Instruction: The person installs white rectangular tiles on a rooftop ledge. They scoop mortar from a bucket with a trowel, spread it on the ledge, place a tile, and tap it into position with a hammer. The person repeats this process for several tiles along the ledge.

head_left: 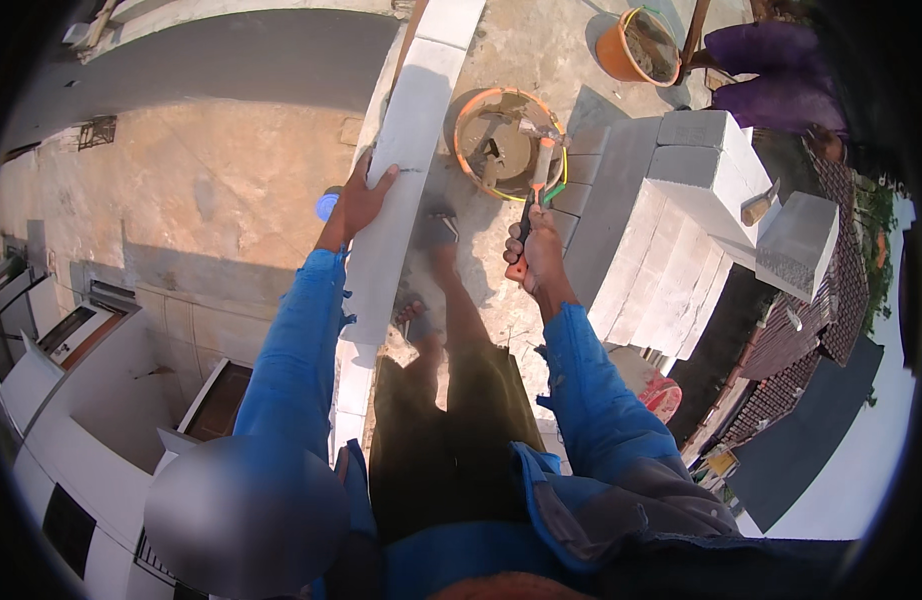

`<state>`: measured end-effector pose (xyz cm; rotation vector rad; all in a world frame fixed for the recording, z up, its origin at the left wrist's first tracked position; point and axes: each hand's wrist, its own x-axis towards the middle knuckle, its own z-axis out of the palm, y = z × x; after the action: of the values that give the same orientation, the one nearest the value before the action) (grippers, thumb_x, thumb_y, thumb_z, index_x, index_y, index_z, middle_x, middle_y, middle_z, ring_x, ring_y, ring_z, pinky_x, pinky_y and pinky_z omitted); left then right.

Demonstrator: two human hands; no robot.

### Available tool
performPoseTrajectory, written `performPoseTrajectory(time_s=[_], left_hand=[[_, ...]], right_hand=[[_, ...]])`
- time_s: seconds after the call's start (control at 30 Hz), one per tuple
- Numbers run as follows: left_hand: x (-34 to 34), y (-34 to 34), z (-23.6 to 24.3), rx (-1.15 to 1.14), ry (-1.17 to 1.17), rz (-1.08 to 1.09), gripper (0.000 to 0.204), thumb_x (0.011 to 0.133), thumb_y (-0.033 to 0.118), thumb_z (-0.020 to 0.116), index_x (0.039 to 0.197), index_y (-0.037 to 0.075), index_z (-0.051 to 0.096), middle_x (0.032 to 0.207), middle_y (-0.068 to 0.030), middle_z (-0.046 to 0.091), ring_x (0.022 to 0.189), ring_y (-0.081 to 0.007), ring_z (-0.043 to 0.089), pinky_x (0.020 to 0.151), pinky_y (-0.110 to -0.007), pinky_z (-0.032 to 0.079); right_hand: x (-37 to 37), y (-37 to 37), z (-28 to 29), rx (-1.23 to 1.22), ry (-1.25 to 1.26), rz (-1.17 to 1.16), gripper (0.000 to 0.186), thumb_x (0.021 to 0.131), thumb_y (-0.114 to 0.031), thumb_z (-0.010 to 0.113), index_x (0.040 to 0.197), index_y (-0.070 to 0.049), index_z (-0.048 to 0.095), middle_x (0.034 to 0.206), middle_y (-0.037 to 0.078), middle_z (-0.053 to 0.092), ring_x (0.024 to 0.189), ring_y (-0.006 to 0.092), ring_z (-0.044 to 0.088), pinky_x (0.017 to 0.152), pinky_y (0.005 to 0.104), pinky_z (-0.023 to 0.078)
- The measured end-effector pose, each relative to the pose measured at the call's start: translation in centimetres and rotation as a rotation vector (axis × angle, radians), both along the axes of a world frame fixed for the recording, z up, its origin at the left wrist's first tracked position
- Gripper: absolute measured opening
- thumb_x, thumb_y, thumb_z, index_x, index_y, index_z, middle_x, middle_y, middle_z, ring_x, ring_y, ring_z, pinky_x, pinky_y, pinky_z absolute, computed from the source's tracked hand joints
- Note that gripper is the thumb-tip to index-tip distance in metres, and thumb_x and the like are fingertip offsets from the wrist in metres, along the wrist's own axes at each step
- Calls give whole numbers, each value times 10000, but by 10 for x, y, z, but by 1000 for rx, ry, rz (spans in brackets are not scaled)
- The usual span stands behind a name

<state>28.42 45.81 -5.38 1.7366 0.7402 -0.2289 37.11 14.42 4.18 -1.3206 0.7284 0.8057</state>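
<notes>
No lettering, number, label or sign can be read anywhere in the head view.

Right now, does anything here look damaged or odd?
Yes, the clothing: the blue left sleeve and blue right sleeve look torn, with ragged tatters along their inner sides. Under the left hand, the pale row of blocks shows no obvious break.

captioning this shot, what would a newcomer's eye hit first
Probably the blue sleeves stretching from the lower edge, then the orange-rimmed bucket at upper centre, beyond the right hand and its orange-handled tool. The left hand lies on pale blocks left of centre.
</notes>
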Motion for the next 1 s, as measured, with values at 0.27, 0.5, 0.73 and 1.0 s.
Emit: performPoseTrajectory(time_s=[0.27, 0.5, 0.73, 1.0], left_hand=[[195, 33, 17, -121, -70, 20, 799, 1064, 502, 683, 1654, 33, 417, 1458, -218, 675, 1304, -319, 679, 1085, -415, 551], [224, 43, -5, -92, -182, -1, 673, 1068, 353, 717, 1631, 76, 475, 1410, -170, 713, 1259, -274, 699, 1044, -413, 573], [227, 40, 3, -140, -147, 38, 674, 1074, 334, 717, 1643, 83, 458, 1434, -181, 697, 1272, -274, 694, 1054, -412, 572], [230, 42, 3, -195, -116, 66, 684, 1076, 304, 722, 1658, 91, 430, 1416, -174, 707, 1256, -263, 702, 1042, -409, 580]], right_hand=[[84, 141, -46, 111, 170, -134, 433, 1199, -347, 410, 1619, -314, 309, 891, 29, 520, 625, 134, 459, 533, 318, 430], [105, 124, -46, 137, 286, -67, 518, 1198, -299, 378, 1692, -326, 226, 823, 40, 491, 586, 134, 447, 527, 334, 411], [109, 132, -46, 121, 313, 73, 461, 1202, -327, 370, 1651, -314, 266, 814, 23, 479, 586, 125, 440, 526, 323, 403], [113, 148, -41, 60, 270, -128, 469, 1199, -340, 389, 1650, -316, 262, 813, 28, 508, 585, 130, 452, 529, 319, 419]])
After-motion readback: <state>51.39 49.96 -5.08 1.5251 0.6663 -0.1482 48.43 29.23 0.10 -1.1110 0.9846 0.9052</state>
